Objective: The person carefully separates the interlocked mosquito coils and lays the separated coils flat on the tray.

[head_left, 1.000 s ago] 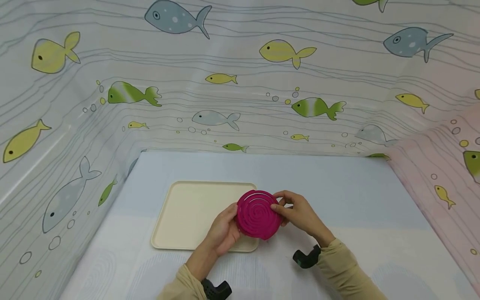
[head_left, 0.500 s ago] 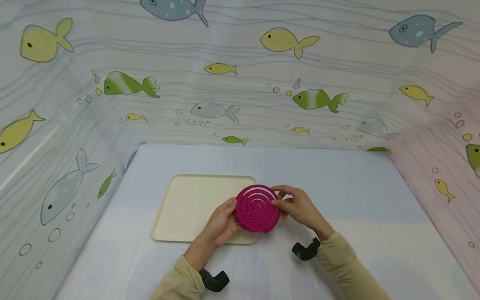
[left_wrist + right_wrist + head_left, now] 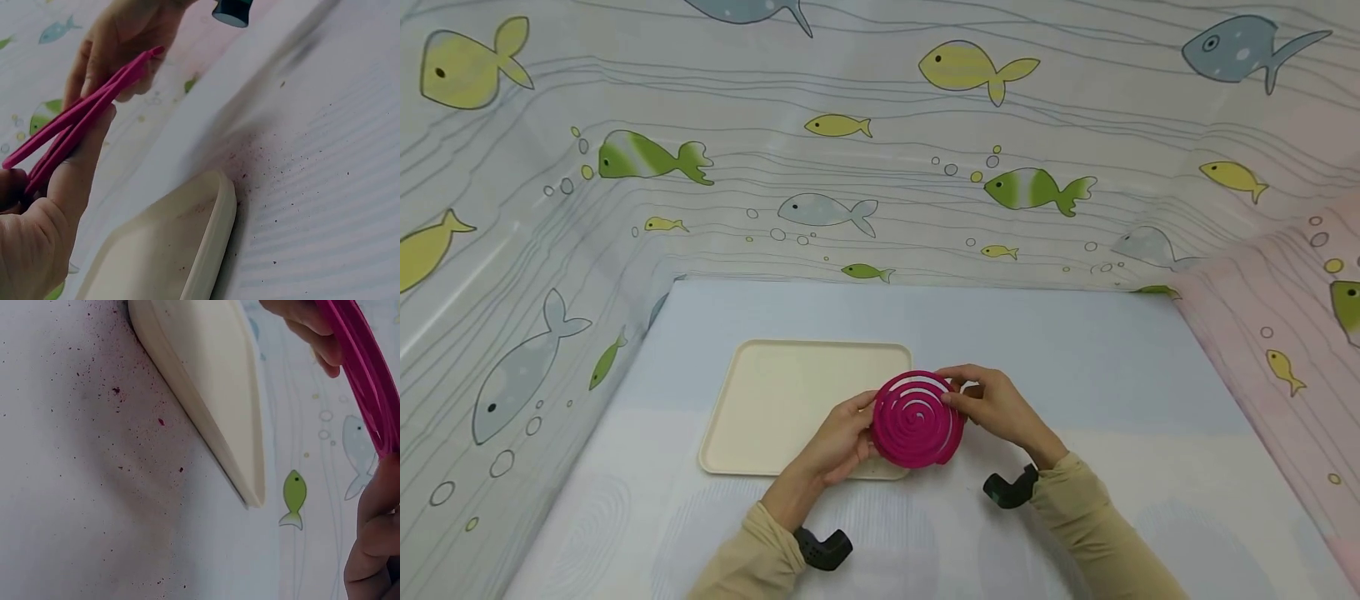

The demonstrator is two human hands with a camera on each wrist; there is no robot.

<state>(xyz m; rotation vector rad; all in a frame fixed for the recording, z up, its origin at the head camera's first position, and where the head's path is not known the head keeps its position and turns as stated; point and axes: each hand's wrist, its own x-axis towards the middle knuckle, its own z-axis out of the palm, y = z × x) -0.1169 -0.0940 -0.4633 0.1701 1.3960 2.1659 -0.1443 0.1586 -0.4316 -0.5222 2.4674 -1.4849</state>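
Both hands hold a magenta mosquito coil point(image 3: 910, 446), a flat round spiral raised over the right end of a cream tray. My left hand point(image 3: 841, 437) grips its left edge, thumb on the near face. At the upper right, my right hand point(image 3: 1000, 406) pinches the outer ring between thumb and fingers. Pale gaps show between the rings on the upper part, while the lower part looks solid. Seen edge-on in the left wrist view, the mosquito coil point(image 3: 81, 115) parts into two layers that spread toward one end. Some fingers behind it are hidden.
The cream tray point(image 3: 797, 400), low-rimmed, lies on the pale table point(image 3: 1075, 358) left of centre. Magenta crumbs point(image 3: 161, 422) are scattered on the table beside the tray, with a few inside it. Fish-printed sheeting point(image 3: 917, 167) rises around the table's back and sides.
Gaps between the coil's upper rings have widened as the right hand works at its edge. Both hands keep their hold. The head view has tilted slightly downward.
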